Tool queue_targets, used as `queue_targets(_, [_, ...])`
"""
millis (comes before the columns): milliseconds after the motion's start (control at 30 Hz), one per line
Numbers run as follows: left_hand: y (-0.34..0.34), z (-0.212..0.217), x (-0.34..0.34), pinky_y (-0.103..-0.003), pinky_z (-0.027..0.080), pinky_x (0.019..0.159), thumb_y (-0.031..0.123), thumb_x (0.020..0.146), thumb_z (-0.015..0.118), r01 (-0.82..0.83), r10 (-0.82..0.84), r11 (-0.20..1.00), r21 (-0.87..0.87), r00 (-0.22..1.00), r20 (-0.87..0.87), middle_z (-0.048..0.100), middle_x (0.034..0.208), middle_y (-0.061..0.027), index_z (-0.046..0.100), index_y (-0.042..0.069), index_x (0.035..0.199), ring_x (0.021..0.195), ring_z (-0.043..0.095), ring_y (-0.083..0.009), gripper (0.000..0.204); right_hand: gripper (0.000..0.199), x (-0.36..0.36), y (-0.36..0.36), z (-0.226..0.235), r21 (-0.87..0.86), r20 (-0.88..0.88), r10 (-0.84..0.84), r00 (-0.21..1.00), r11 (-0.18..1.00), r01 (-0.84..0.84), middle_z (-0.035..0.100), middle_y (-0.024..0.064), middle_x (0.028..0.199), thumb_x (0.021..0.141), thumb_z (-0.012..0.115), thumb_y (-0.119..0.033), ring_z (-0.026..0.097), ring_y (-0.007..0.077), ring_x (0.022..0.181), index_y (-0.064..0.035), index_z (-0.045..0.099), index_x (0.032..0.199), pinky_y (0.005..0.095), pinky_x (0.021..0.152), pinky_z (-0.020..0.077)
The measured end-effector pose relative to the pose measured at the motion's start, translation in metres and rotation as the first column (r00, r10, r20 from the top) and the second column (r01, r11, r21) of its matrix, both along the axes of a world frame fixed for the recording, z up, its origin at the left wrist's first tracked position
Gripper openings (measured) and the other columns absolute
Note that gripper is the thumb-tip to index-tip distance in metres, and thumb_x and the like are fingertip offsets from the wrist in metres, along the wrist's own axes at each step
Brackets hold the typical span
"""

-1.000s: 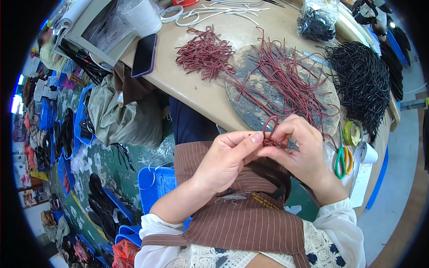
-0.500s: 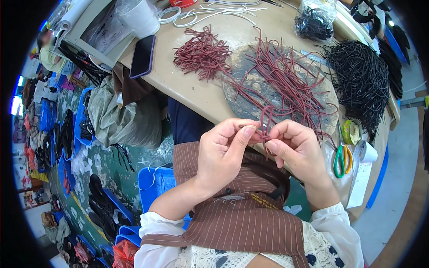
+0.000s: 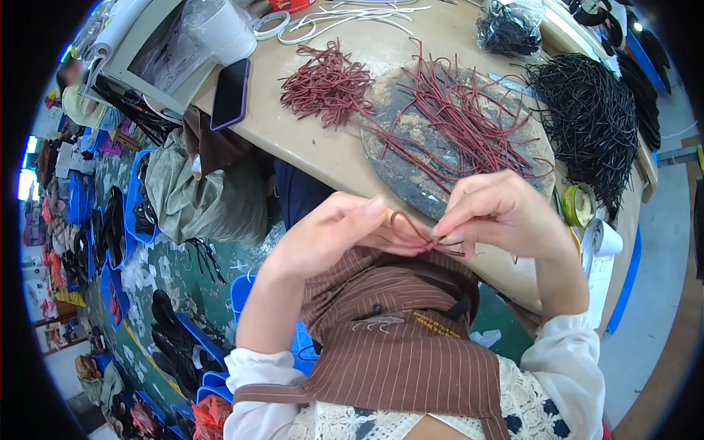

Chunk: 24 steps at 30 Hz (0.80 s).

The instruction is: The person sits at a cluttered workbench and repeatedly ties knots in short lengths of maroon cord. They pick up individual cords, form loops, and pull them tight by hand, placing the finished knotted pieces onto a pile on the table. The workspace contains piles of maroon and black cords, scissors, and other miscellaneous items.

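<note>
A dark red cord (image 3: 415,226), bent into a small loop with short ends, is between my two hands above my lap, at the near edge of the table. My left hand (image 3: 345,229) holds it with the fingers fairly straight and the thumb laid along them; the loop stands up beside the fingertips. My right hand (image 3: 502,216) pinches the cord between thumb and forefinger where its strands meet. Just beyond, a pile of dark red cords (image 3: 469,121) lies on a round, worn board (image 3: 389,158). A tangled bunch of looped red cords (image 3: 323,84) sits left of it.
Black cords (image 3: 587,121) are heaped at the right. Nearer are a green tape roll (image 3: 578,204) and a white roll (image 3: 605,238). A phone (image 3: 230,94) lies at the table's left edge, with white tubing (image 3: 345,18) at the back. Blue bins (image 3: 139,194) stand on the floor.
My left fingers have straightened from a pinch, and that hand has shifted left. My right hand has risen slightly and moved right, hiding the scissors. The cord's loop now leans left.
</note>
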<state>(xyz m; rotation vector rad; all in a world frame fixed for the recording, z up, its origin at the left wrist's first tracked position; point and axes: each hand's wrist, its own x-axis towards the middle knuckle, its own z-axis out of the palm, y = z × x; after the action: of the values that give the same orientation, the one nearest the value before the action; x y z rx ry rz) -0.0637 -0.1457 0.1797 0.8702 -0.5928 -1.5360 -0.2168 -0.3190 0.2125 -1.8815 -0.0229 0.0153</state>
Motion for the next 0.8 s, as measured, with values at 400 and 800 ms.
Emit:
queue_targets(400, [-0.023,0.013,-0.009,-0.030,0.052,0.075,0.014,0.084,0.057,-0.040,0.058,0.992,0.122,0.988,-0.146,0.063,0.089,-0.0140,0.058,-0.003,0.096,0.081,0.063,-0.0184,0.021,0.018,-0.001,0.021,-0.027,0.560,0.041,-0.449,0.892,0.750,0.352,0.061,0.0057,0.089,0.084,0.056,-0.010,0.058,0.0110,0.083,0.0033,0.057,0.096,0.0242,0.074,0.0476])
queue_targets(800, [-0.023,0.012,-0.011,-0.028,0.052,0.072,0.012,0.084,0.057,-0.063,0.071,0.991,0.119,0.995,-0.063,0.064,0.087,-0.0147,0.060,-0.004,0.091,0.074,0.062,-0.0155,0.017,0.008,-0.007,0.043,-0.037,0.780,-0.050,-0.567,0.822,0.492,0.387,0.061,0.0128,0.096,0.084,0.054,-0.003,0.060,0.0172,0.088,0.0022,0.056,0.091,0.0303,0.079,0.0496])
